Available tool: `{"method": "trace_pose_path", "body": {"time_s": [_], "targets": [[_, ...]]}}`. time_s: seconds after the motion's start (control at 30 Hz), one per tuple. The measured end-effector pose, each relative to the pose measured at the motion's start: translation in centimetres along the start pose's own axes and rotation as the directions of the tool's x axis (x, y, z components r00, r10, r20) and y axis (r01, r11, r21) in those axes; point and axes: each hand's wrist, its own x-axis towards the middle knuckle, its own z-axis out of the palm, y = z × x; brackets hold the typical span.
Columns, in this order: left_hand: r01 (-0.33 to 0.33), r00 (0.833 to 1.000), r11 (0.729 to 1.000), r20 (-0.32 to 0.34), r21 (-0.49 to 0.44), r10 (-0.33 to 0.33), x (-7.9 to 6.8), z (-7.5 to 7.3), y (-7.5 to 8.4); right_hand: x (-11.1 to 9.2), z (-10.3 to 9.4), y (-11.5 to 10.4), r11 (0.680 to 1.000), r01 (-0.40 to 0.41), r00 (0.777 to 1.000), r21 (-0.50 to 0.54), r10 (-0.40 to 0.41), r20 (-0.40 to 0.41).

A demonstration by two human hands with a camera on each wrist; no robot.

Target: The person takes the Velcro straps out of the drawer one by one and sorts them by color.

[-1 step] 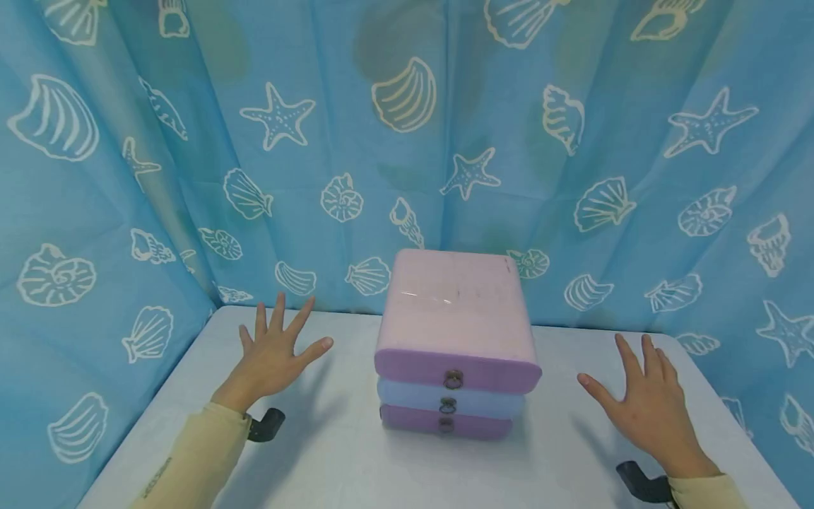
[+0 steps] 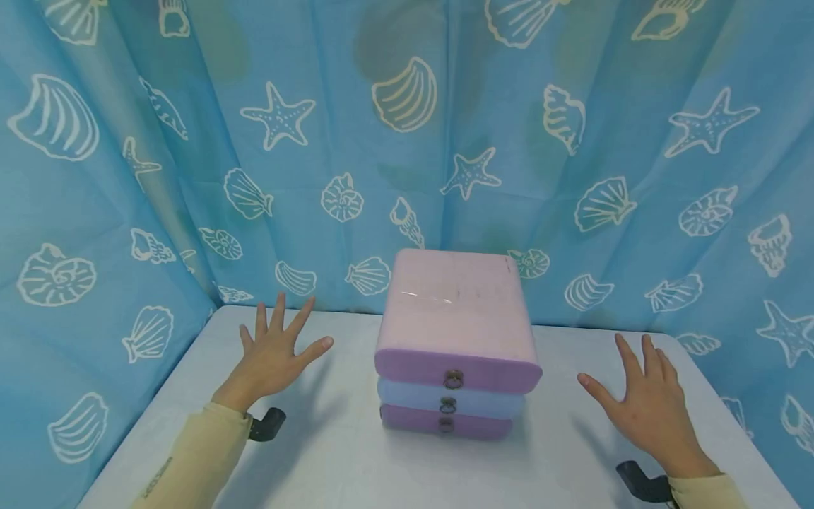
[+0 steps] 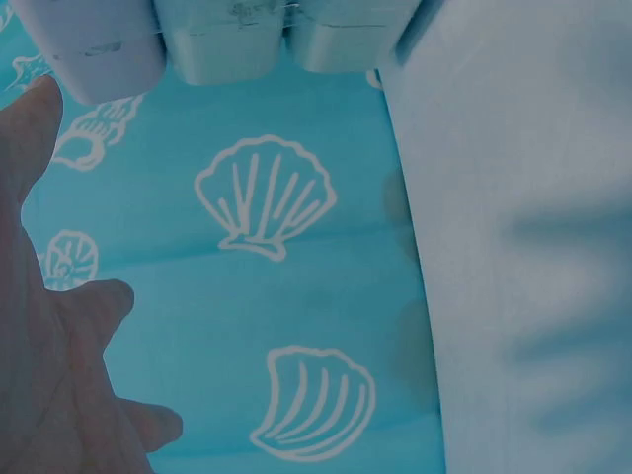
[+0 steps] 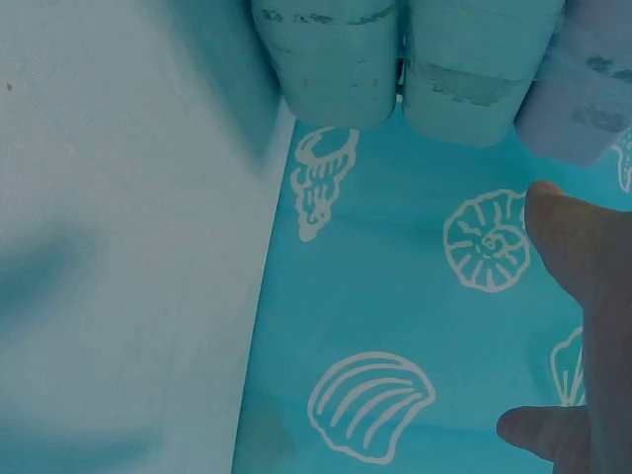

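A small three-tier drawer box stands on the white table, its top pink and its drawer fronts purple, pale blue and purple. Each front carries a ring pull, the uppermost pull being the clearest. To the left of the box, my left hand hovers over the table with fingers spread and holds nothing. On the other side my right hand hovers likewise, fingers spread, apart from the box. Both wrist views show the box's side from close by, the left wrist view catching its tiers and the right wrist view too.
A blue curtain printed with shells and starfish hangs behind the table and along its sides. The table reaches back to the curtain. A black wrist-camera mount sits under each wrist, the left mount and the right mount.
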Motion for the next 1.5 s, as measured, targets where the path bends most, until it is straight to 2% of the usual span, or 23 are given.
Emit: {"method": "trace_pose_path", "body": {"time_s": [0.4,0.57,0.87,1.23,1.37,1.5], "targets": [[0.003,1.0,1.0,-0.004,0.004,-0.002,0.1,-0.4,0.5,-0.3,-0.4,-0.1,1.0,0.0,1.0,0.011,0.0,-0.02],[0.004,1.0,1.0,0.004,-0.019,-0.004,-0.2,-0.3,0.6,-0.5,-0.7,-0.4,1.0,0.005,0.999,0.031,-0.004,-0.034],[-0.008,1.0,0.998,-0.02,-0.068,0.007,-0.3,-0.7,1.4,-0.8,-1.4,-1.2,0.996,0.009,0.998,0.088,-0.003,-0.063],[0.016,0.999,0.994,-0.029,-0.107,-0.019,-0.5,-0.5,1.7,-1.2,-2.0,-2.9,0.991,0.014,0.997,0.133,-0.004,-0.072],[-0.002,0.999,0.99,-0.047,-0.141,-0.004,-0.6,-0.4,2.2,-1.6,-2.4,-4.1,0.98,0.027,0.99,0.198,0.001,-0.138],[-0.041,0.997,0.981,-0.065,-0.192,0.029,-0.7,0.1,2.9,-2.3,-2.8,-5.5,0.95,0.051,0.962,0.307,0.036,-0.271]]}}
